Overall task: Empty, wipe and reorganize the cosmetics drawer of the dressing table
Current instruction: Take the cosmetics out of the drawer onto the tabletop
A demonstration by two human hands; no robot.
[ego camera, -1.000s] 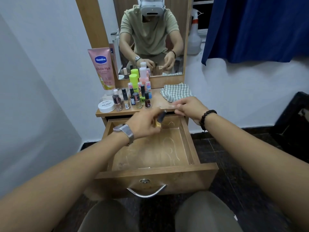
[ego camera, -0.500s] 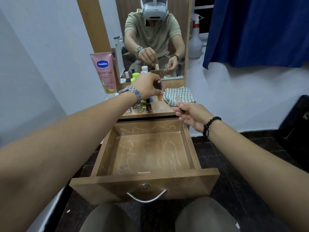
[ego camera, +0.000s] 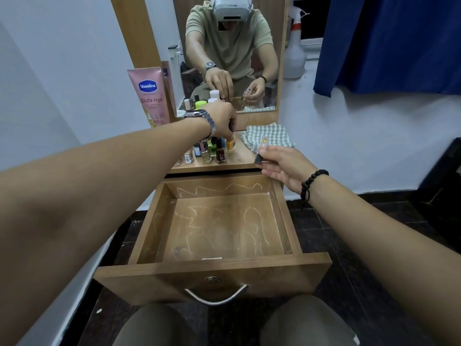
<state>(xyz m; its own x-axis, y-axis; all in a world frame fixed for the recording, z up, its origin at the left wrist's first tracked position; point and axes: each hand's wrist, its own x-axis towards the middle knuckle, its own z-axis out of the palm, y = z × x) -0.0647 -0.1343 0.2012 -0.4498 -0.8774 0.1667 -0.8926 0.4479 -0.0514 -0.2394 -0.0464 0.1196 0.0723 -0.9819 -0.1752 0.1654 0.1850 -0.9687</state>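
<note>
With the drawer (ego camera: 219, 221) empty, the left hand (ego camera: 222, 118) gripping the yellow bottle (ego camera: 230, 144) best set it upright behind the drawer, while the right hand (ego camera: 284, 163) pinched a small vial (ego camera: 260, 151).

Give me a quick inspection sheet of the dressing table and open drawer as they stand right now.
Surface: dressing table top carries bottles and a cloth.
Job's things: drawer pulled out, pale wavy marks on its floor and back wall, a small pale sliver by the front wall; checked cloth crumpled at the right of the top.
Clutter: small bottles clustered on the left; Vaseline tube upright behind them.
Grips: left hand sets a yellow bottle by the cluster; right hand pinches a small vial above the drawer's back corner.
Cables: nothing seen.
Surroundings: mirror, spray bottle, blue curtain.
</note>
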